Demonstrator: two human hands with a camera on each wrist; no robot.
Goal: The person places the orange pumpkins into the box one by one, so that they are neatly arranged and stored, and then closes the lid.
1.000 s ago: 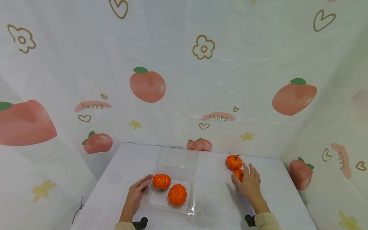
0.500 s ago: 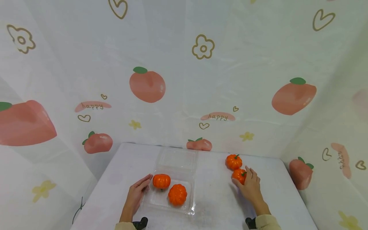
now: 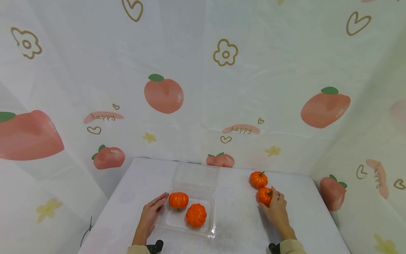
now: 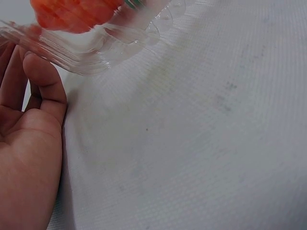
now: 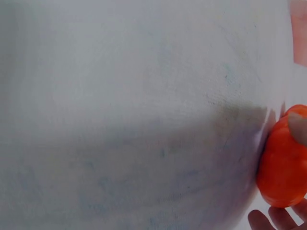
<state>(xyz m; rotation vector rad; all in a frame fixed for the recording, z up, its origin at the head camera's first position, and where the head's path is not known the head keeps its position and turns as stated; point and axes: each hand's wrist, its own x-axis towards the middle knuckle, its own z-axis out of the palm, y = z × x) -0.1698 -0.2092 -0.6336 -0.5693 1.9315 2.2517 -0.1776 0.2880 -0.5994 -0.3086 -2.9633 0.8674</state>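
Toward the right of the table, my right hand [image 3: 276, 212] holds a small orange pumpkin [image 3: 263, 196] with a green stem between thumb and fingers. In the right wrist view, the thumb lies against this pumpkin [image 5: 282, 165], with fingertips below it. A second pumpkin [image 3: 258, 180] sits just behind. My left hand [image 3: 149, 216] rests at the left side of a clear plastic clamshell box [image 3: 207, 229], its fingers touching the wall. Inside the box lie two more pumpkins, one at back left [image 3: 178, 200] and one nearer the front [image 3: 196, 215].
The box's clear lid [image 3: 198, 175] lies folded back behind its base. A white table [image 3: 234, 218] bears everything. Hanging cloth [image 3: 190, 141] printed with peaches encloses the table's back and sides.
The fingers of my right hand have come down and closed in around the nearer loose pumpkin. My left hand and the box have stayed in place.
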